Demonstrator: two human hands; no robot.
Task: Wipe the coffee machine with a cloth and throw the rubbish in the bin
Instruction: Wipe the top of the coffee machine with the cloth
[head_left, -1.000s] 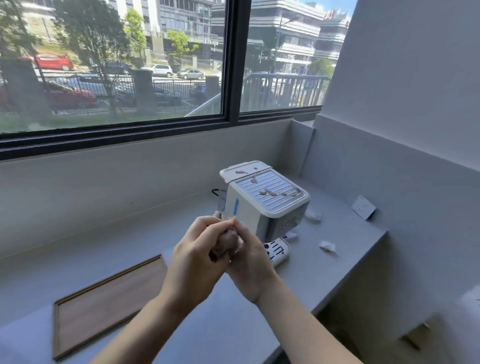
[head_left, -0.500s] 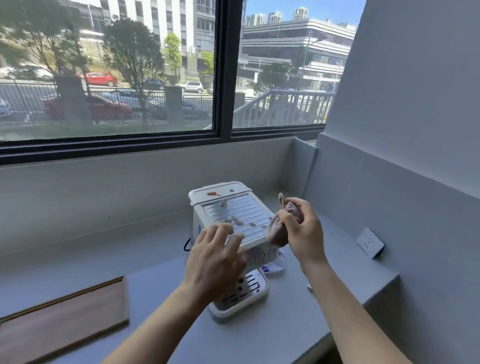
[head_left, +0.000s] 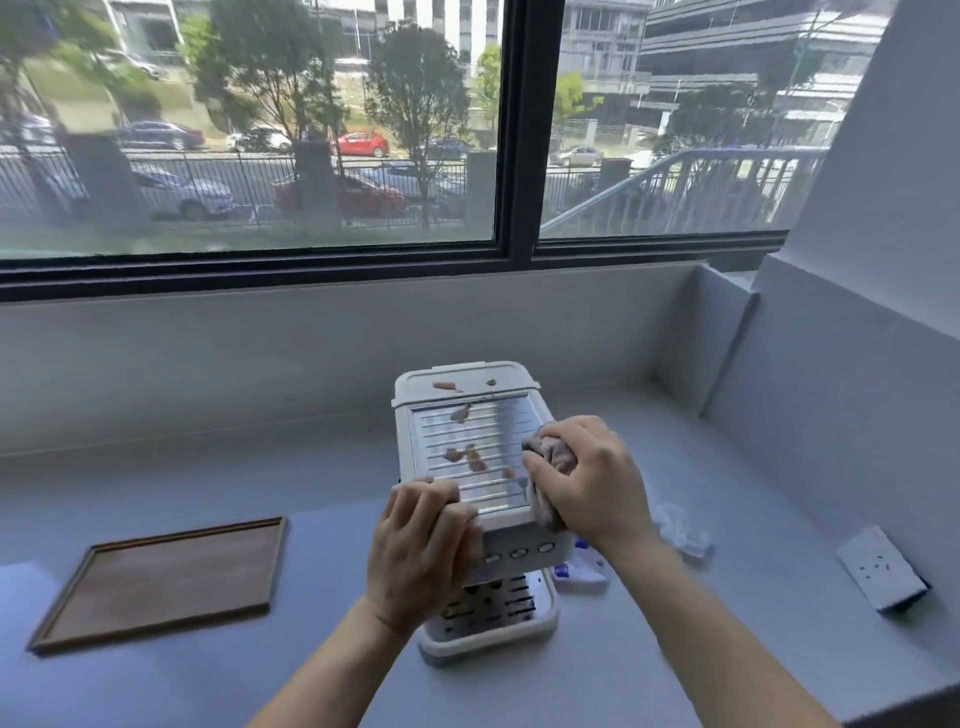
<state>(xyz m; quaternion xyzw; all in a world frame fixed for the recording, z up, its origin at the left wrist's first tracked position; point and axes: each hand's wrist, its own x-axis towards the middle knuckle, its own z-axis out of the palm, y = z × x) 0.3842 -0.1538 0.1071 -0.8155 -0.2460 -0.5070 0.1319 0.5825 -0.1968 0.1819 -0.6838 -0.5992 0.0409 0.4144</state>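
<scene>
A white coffee machine (head_left: 470, 415) stands on the grey counter in front of me. Several brown scraps (head_left: 467, 454) lie on its ribbed top plate and lid. My right hand (head_left: 587, 483) grips a bunched grey-brown cloth (head_left: 548, 449) against the right edge of the top. My left hand (head_left: 421, 551) holds the machine's front left corner, fingers curled over the top edge. The drip tray (head_left: 493, 613) shows below the front panel.
A brown wooden tray (head_left: 161, 579) lies on the counter to the left. Crumpled white paper (head_left: 680, 532) and a small packet (head_left: 579, 569) sit right of the machine. A white socket block (head_left: 880, 569) lies further right. Walls close the back and right; the counter edge drops off at the lower right.
My left hand moved from the cloth to the machine's front corner and now grips it. My right hand brought the cloth down onto the top's right edge. The view came closer.
</scene>
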